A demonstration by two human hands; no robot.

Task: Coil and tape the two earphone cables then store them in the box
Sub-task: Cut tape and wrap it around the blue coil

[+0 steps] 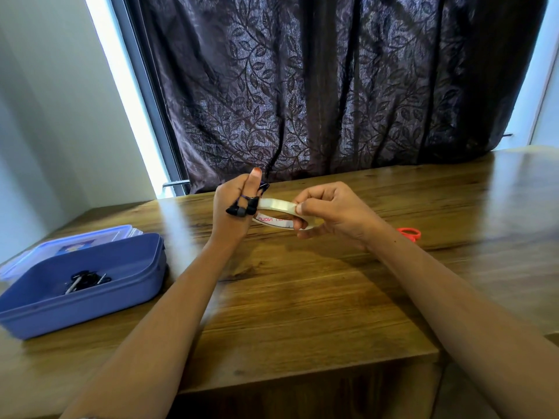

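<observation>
At 8 o'clock the box [90,276] holds the first earphone [86,281]. Toward 12, the left hand [231,210] grips the coiled second earphone [242,208], while the right hand [329,216] pinches the tape [276,207]. The cable looks light, limp and springy: pinch across all loops.

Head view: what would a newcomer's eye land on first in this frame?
The hands raised over the middle of the wooden table: the left hand holds a black earphone cable wound round its fingers, while the right hand pinches a clear tape roll. At the left edge, an open blue box holds another coiled cable. Orange scissors handles peek out behind the right wrist.
</observation>
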